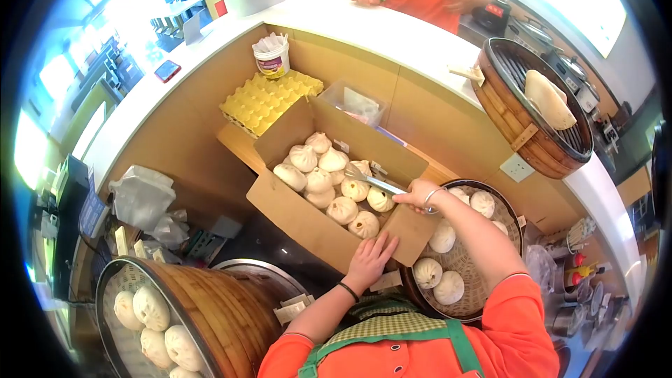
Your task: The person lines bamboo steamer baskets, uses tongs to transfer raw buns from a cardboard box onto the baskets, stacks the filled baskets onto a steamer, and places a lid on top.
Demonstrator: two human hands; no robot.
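My right hand is closed around the handle of metal tongs, whose tips are among the buns in an open cardboard box. Whether the tongs grip a bun, I cannot tell. At the box's near edge, my left hand lies on the cardboard with its fingers apart. Several white pleated buns fill the box. Beside it on the right, partly under my right forearm, a round woven steamer tray holds several more buns.
A tall bamboo steamer with buns stands at lower left, another steamer at upper right. Behind the box are a yellow egg tray, a white tub and a plastic container. A person in orange stands beyond the curved white counter.
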